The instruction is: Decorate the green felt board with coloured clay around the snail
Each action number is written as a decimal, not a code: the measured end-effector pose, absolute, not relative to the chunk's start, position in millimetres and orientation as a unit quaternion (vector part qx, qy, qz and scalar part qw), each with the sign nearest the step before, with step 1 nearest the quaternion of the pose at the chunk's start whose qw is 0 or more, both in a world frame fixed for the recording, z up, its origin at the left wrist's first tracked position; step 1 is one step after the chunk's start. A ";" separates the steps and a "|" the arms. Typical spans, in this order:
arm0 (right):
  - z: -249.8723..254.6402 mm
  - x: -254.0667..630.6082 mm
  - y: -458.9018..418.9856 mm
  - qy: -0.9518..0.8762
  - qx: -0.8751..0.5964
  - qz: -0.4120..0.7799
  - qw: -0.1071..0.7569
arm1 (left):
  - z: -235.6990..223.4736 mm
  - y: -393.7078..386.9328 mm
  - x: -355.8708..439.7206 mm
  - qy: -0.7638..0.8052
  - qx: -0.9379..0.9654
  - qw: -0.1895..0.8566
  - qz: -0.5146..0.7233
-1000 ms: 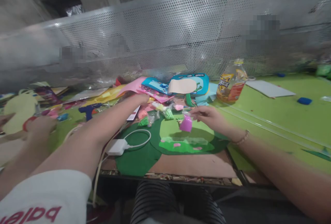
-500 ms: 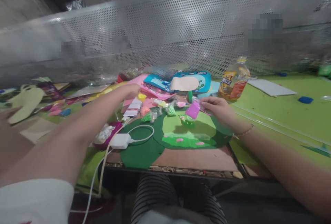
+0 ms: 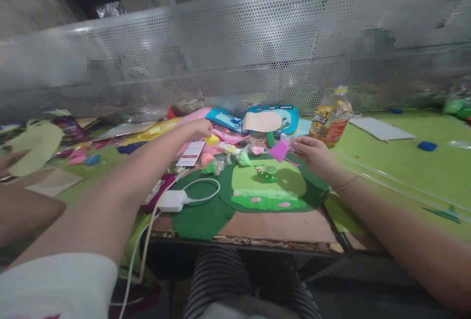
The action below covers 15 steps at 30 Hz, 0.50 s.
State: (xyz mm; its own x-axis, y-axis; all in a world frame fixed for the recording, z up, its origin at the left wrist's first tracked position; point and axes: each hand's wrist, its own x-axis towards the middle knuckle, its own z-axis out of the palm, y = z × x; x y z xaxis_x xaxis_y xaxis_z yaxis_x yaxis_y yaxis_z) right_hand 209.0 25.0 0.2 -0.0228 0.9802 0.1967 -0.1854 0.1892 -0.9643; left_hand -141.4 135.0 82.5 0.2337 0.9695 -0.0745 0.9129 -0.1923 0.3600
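Note:
My left hand (image 3: 201, 128) reaches over the pile at the back, its fingers closed on a small yellow clay packet (image 3: 212, 139). Between the fingertips of my right hand (image 3: 308, 151) hangs a purple clay packet (image 3: 279, 150) in clear wrap. Below that packet, a small green clay figure (image 3: 270, 174) stands on a light-green foam panel (image 3: 243, 174) backed by dark green. Wrapped clay lumps, among them a green one (image 3: 243, 158) and a pink one (image 3: 257, 150), lie between my hands. A phone-like card with a white face (image 3: 191, 154) lies beneath my left wrist.
A white charger (image 3: 172, 201) with its cable sits left of the panel. Behind are a blue decorated foam piece (image 3: 290, 118) and a bottle (image 3: 333, 115). A white board (image 3: 382, 128) lies at right. Another person's hand (image 3: 13, 162) holds a pale cutout (image 3: 39, 145) at left.
My left hand has shifted a little to the right with the yellow packet. The purple packet has moved slightly up and right, and more of the green figure shows.

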 end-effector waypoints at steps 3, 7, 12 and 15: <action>3.3 206.9 22.8 -0.509 -0.391 0.505 0.577 | 77.0 138.3 -129.5 0.642 0.748 0.168 0.035; 3.9 205.9 22.0 -0.512 -0.392 0.506 0.573 | 69.4 138.9 -112.6 0.663 0.726 0.183 0.015; 1.2 202.8 20.1 -0.523 -0.392 0.511 0.558 | 70.3 128.9 -103.7 0.667 0.712 0.210 0.064; 0.1 199.4 17.8 -0.534 -0.387 0.510 0.552 | 77.1 115.5 -93.0 0.652 0.710 0.231 0.133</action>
